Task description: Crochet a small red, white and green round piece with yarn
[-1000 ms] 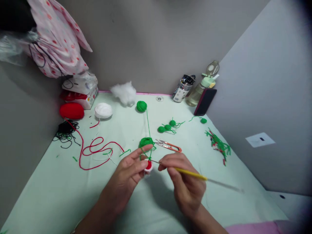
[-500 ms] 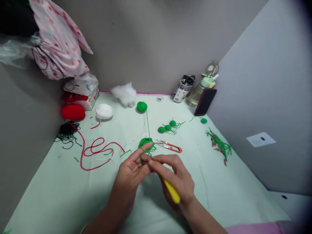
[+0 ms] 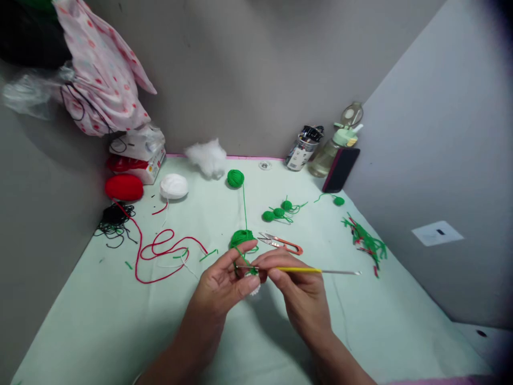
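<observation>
Between the thumb and fingers of my left hand (image 3: 222, 280) is a small crochet piece (image 3: 254, 282), green on top and white below. Green yarn loops over that hand's raised index finger. My right hand (image 3: 302, 289) pinches a crochet hook (image 3: 300, 270) by its yellow handle; one metal end points right, the other lies at the green stitches. Just beyond my fingertips sits a loose green yarn bundle (image 3: 241, 238), with a strand running back to a green yarn ball (image 3: 235, 178). Orange-handled thread snips (image 3: 284, 244) lie right of the bundle.
Red yarn (image 3: 124, 187), white yarn (image 3: 173, 186) and black yarn (image 3: 114, 214) lie at left. White stuffing (image 3: 208, 158) is at the back. Small green crocheted balls (image 3: 278, 213) and yarn scraps (image 3: 366, 240) lie at right. A phone (image 3: 340, 170) leans against a bottle (image 3: 323, 158).
The crochet hook has swung from pointing down toward me to lying level, pointing right. The green and white piece now shows below my left fingertips. The view has shifted slightly.
</observation>
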`<state>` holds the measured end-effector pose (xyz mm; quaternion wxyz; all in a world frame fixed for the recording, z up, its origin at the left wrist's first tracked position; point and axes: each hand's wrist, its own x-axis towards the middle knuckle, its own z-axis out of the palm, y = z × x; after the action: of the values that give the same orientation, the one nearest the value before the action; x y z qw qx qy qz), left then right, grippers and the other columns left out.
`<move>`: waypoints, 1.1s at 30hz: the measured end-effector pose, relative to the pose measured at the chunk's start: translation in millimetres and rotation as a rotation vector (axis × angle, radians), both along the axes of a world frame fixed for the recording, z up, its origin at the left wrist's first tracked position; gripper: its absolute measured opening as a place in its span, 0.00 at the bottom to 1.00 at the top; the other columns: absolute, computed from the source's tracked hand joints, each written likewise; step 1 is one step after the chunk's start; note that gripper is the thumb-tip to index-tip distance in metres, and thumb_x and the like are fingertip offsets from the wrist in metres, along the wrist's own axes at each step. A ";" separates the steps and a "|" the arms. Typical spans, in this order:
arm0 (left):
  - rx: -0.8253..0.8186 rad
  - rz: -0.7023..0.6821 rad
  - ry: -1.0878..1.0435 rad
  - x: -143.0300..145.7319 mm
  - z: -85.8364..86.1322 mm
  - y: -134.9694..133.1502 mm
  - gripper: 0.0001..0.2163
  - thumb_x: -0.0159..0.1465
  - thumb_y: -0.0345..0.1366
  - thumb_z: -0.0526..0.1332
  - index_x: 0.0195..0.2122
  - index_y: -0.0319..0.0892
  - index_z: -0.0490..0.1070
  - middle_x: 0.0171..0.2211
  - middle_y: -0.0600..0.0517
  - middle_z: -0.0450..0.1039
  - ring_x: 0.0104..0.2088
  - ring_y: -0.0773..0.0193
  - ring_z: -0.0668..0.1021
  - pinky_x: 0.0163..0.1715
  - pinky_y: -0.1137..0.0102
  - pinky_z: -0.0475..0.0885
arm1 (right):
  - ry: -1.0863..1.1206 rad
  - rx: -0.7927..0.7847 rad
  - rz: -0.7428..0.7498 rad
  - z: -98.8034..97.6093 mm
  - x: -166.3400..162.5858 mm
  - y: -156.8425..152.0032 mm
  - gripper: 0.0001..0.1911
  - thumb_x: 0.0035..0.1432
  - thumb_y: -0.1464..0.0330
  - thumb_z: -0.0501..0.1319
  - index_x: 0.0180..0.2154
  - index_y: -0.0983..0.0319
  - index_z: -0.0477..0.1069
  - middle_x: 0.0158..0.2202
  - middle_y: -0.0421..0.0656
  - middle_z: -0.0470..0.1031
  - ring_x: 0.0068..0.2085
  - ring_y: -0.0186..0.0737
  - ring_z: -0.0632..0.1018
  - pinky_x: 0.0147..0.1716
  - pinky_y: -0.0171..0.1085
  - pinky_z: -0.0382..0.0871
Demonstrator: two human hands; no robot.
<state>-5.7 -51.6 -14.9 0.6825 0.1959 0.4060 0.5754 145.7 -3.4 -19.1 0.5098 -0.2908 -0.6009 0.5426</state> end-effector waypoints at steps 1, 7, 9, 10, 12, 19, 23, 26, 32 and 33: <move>-0.005 -0.007 0.000 -0.4 -0.3 -0.3 0.21 0.58 0.36 0.78 0.53 0.55 0.84 0.33 0.55 0.70 0.37 0.66 0.74 0.47 0.69 0.71 | 0.031 -0.049 0.021 -1.6 0.4 0.1 0.06 0.68 0.66 0.67 0.42 0.53 0.86 0.38 0.43 0.85 0.38 0.38 0.81 0.39 0.36 0.77; -0.018 -0.089 -0.031 -7.6 1.5 -1.6 0.21 0.58 0.38 0.77 0.54 0.54 0.83 0.35 0.54 0.71 0.42 0.61 0.76 0.53 0.64 0.68 | 0.198 -0.275 0.068 -1.4 1.5 3.0 0.07 0.68 0.62 0.68 0.39 0.55 0.84 0.36 0.41 0.83 0.34 0.33 0.81 0.36 0.32 0.77; -0.022 -0.098 -0.016 -10.0 2.3 -2.0 0.21 0.59 0.38 0.76 0.55 0.54 0.83 0.35 0.54 0.71 0.40 0.62 0.74 0.50 0.65 0.68 | 0.225 -0.302 0.081 2.0 0.6 3.8 0.08 0.68 0.61 0.68 0.39 0.57 0.84 0.35 0.41 0.83 0.32 0.32 0.80 0.35 0.32 0.76; -0.025 -0.096 -0.008 -10.9 2.9 -2.1 0.21 0.59 0.38 0.76 0.54 0.53 0.83 0.35 0.54 0.72 0.39 0.63 0.73 0.48 0.66 0.68 | 0.238 -0.313 0.097 3.5 0.4 4.2 0.08 0.69 0.61 0.67 0.39 0.57 0.83 0.34 0.41 0.83 0.31 0.31 0.80 0.34 0.31 0.76; -0.030 -0.084 0.004 -11.8 4.5 -2.0 0.20 0.58 0.38 0.76 0.53 0.52 0.84 0.34 0.54 0.72 0.37 0.63 0.72 0.46 0.66 0.67 | 0.257 -0.322 0.137 5.3 0.9 4.8 0.09 0.70 0.61 0.66 0.39 0.58 0.82 0.34 0.41 0.83 0.29 0.31 0.80 0.32 0.31 0.75; -0.062 -0.047 0.041 -11.2 7.7 -1.0 0.19 0.56 0.40 0.76 0.50 0.52 0.86 0.34 0.54 0.72 0.38 0.62 0.72 0.46 0.66 0.66 | 0.107 -0.064 0.075 3.4 10.0 -1.0 0.09 0.74 0.65 0.60 0.43 0.58 0.80 0.39 0.42 0.84 0.35 0.35 0.83 0.38 0.35 0.79; -0.050 -0.017 0.103 -10.4 4.0 -2.9 0.20 0.58 0.40 0.76 0.53 0.52 0.84 0.35 0.54 0.72 0.39 0.63 0.73 0.46 0.68 0.67 | -0.085 0.228 -0.004 5.3 11.2 -6.4 0.11 0.75 0.71 0.56 0.47 0.58 0.78 0.41 0.44 0.83 0.40 0.36 0.83 0.42 0.37 0.80; -0.032 0.011 0.133 -8.2 2.6 -3.5 0.20 0.59 0.37 0.76 0.53 0.52 0.84 0.34 0.55 0.71 0.37 0.66 0.73 0.43 0.70 0.69 | -0.209 0.459 -0.038 7.4 10.2 -8.5 0.13 0.75 0.74 0.54 0.49 0.60 0.77 0.41 0.46 0.84 0.44 0.39 0.84 0.45 0.38 0.80; 0.007 0.067 0.158 -3.6 6.5 -2.5 0.19 0.59 0.36 0.77 0.53 0.50 0.84 0.32 0.56 0.70 0.36 0.68 0.73 0.40 0.74 0.71 | -0.417 0.738 -0.104 7.0 12.8 -11.3 0.12 0.74 0.74 0.55 0.51 0.62 0.76 0.45 0.53 0.84 0.43 0.42 0.85 0.38 0.38 0.82; 0.012 0.076 0.155 -2.9 7.1 -2.4 0.20 0.59 0.36 0.77 0.53 0.50 0.84 0.32 0.56 0.71 0.36 0.69 0.74 0.40 0.75 0.71 | -0.445 0.753 -0.118 5.6 12.9 -12.4 0.12 0.74 0.74 0.55 0.52 0.61 0.75 0.45 0.52 0.84 0.43 0.42 0.86 0.37 0.37 0.83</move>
<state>-8.6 -54.0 -7.8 0.6254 0.2284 0.4616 0.5862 158.6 -15.8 -13.4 0.4685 -0.2284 -0.8343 0.1798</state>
